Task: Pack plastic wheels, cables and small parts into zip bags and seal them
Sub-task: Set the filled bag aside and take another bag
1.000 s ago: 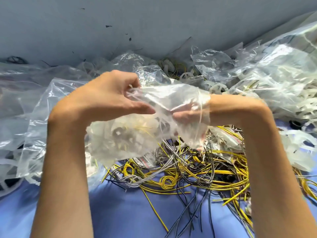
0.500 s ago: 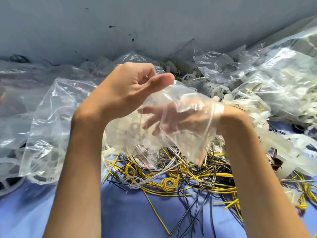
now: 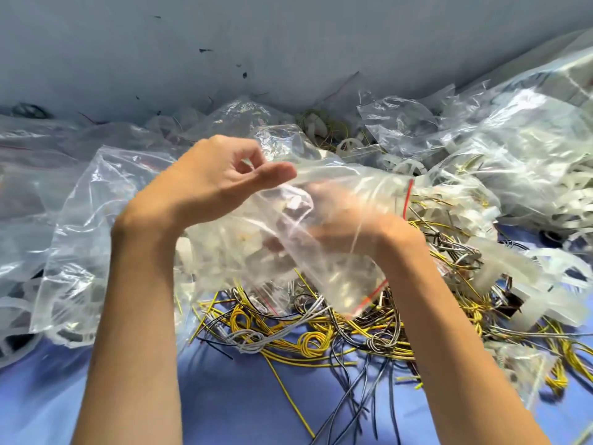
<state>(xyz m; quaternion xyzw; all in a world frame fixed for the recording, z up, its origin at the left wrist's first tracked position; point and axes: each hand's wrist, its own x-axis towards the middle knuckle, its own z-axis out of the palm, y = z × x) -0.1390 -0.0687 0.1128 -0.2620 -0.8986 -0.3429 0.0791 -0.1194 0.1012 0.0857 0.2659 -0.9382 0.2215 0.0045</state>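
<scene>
Pinching the mouth of a clear zip bag [image 3: 321,274] with curled fingers of the left hand [image 3: 211,184]; right hand [image 3: 346,223] buried inside the bag, fingers blurred, grip impossible to tell. Held above tangled cables [image 3: 288,335] mid-tabletop [image 3: 224,399], white wheels [image 3: 350,146] toward the far edge.

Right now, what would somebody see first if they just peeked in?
A clear zip bag held up in the middle, with the right hand pushed inside it and the left hand holding its other end. Below it, a tangle of yellow cables sprawls on the blue surface.
</scene>
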